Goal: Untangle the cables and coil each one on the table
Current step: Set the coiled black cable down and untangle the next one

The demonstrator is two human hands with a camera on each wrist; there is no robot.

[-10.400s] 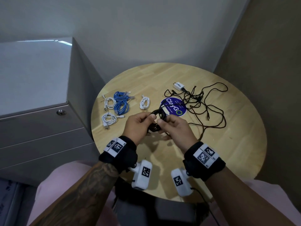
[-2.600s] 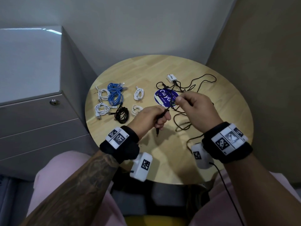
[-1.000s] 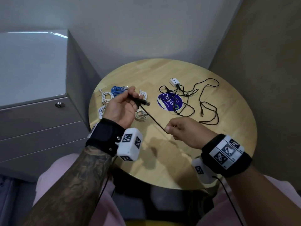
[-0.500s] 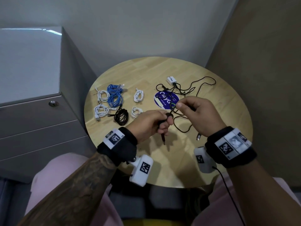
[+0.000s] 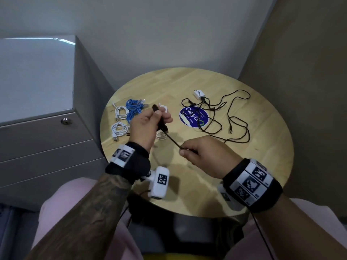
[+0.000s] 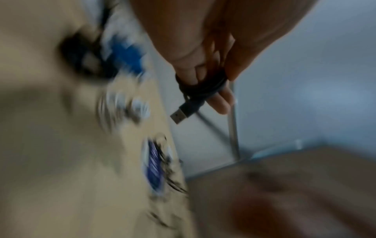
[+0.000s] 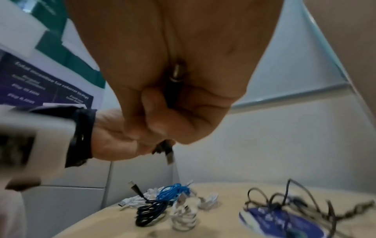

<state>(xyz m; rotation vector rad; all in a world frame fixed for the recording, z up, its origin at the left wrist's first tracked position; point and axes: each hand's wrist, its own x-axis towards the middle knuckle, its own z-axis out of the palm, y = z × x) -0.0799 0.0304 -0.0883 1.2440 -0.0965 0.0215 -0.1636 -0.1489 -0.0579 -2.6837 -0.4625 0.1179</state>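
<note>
My left hand (image 5: 156,118) is raised over the table's left side. It grips a black cable (image 5: 172,140) wound in loops round its fingers (image 6: 220,103), and the USB plug (image 6: 180,115) sticks out below. From there the cable runs taut down to my right hand (image 5: 185,149), which pinches it. A metal-tipped connector (image 7: 176,74) lies in that palm. A loose tangle of black cables (image 5: 230,117) is spread over the right half of the round wooden table (image 5: 187,177).
At the table's left lie coiled white cables (image 5: 120,112), a blue coil (image 5: 134,107) and a black coil (image 7: 150,212). A blue round sticker (image 5: 194,117) and a white adapter (image 5: 199,93) sit near the tangle. A grey cabinet (image 5: 37,91) stands to the left.
Half a second ago both hands met near the sticker. My left hand has since swung up and left with the loops, my right hand has drawn back toward me, and the cable is taut.
</note>
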